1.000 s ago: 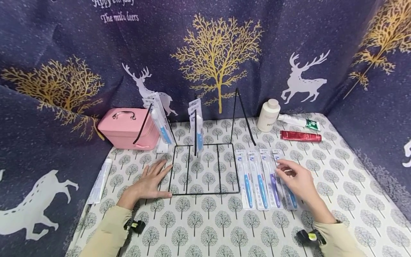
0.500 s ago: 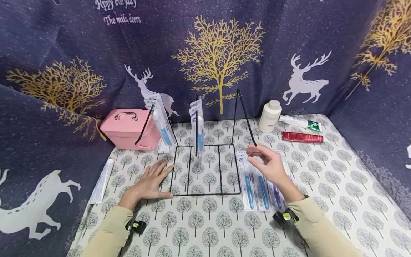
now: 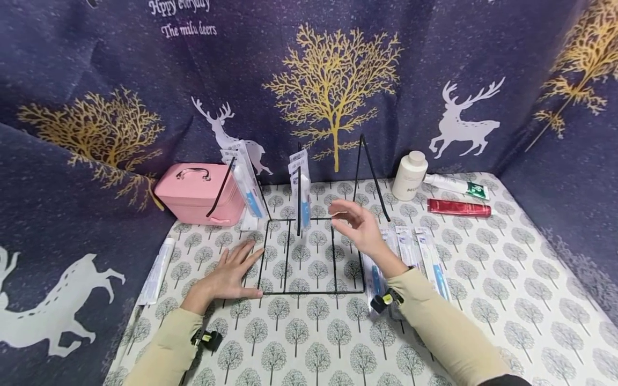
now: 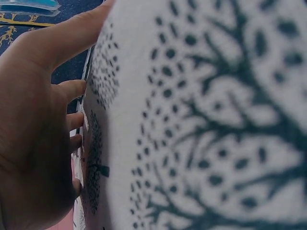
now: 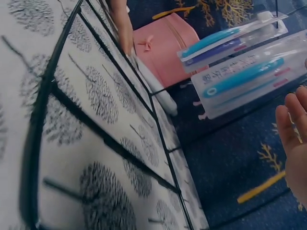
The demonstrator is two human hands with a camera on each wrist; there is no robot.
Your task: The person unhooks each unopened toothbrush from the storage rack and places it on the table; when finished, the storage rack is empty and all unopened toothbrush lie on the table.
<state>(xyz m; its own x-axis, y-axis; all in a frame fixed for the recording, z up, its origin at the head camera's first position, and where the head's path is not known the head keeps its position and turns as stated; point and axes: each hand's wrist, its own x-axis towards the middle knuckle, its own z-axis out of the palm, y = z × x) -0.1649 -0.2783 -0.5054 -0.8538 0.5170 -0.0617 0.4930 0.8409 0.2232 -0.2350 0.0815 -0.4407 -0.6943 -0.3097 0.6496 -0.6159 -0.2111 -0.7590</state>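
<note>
My left hand [image 3: 224, 276] rests spread on the cloth, its thumb and fingertips right at the left edge of a black wire rack [image 3: 314, 292]. Above the rack's right part, my right hand [image 3: 359, 228] hovers with fingers loosely bent and nothing in them. To its left, packaged toothbrushes [image 3: 305, 187] hang on the rack's middle arm; in the right wrist view the fingers [image 5: 288, 129] are near a hanging toothbrush pack [image 5: 249, 86]. More packaged toothbrushes [image 3: 250, 187] hang on the left arm. Several toothbrush packs [image 3: 436, 268] lie in a row right of the rack, partly hidden by my right forearm.
A pink case [image 3: 198, 193] stands behind the rack's left side. One white tube [image 3: 158, 271] lies at the far left. At the back right are a cream bottle [image 3: 409, 177], a white-and-green tube [image 3: 454, 185] and a red tube [image 3: 458, 208]. The rack's right arm [image 3: 374, 177] rises bare.
My right hand has travelled left, from the rightmost toothbrush pack on the cloth, across the row, to above the rack. The left hand has stayed at the rack's edge.
</note>
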